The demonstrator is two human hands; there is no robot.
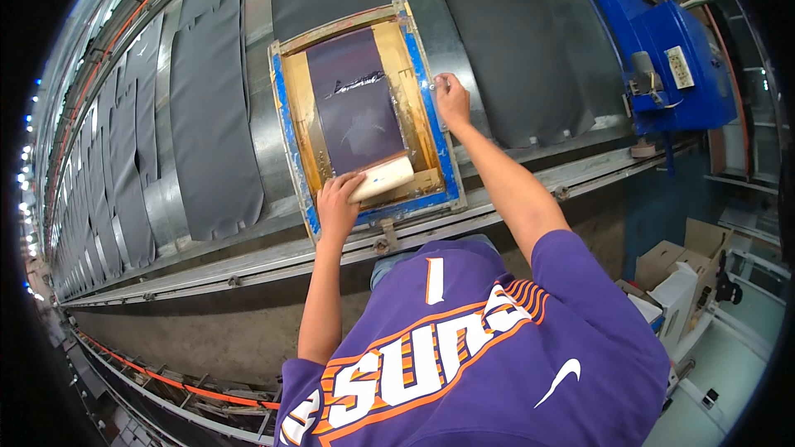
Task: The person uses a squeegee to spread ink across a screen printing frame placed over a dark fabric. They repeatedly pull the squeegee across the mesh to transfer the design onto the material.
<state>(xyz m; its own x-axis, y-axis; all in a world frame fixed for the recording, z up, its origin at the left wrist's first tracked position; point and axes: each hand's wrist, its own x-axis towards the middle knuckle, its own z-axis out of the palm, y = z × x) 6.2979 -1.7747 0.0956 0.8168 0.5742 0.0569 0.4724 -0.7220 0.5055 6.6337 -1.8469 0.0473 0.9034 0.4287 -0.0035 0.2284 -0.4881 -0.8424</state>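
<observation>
A rectangular printing screen (280,91), with blue tape along its sides, lies on the long metal table in front of me. Its dark purple mesh (360,128) carries a glossy line of dark ink (358,83) across the upper half. My left hand (338,203) is closed on the left end of a squeegee (383,180) with a cream-coloured handle, lying slantwise at the screen's near end. At the screen's right side is my right hand (452,102), fingers curled in beside the edge; whatever they grip, if anything, is too small to make out.
Dark grey fabric panels (211,116) lie across the table in a row to the left, with another panel (509,50) right of the screen. A metal rail (207,281) follows the near edge. Blue machinery (683,74) stands at right, above cardboard boxes (675,261).
</observation>
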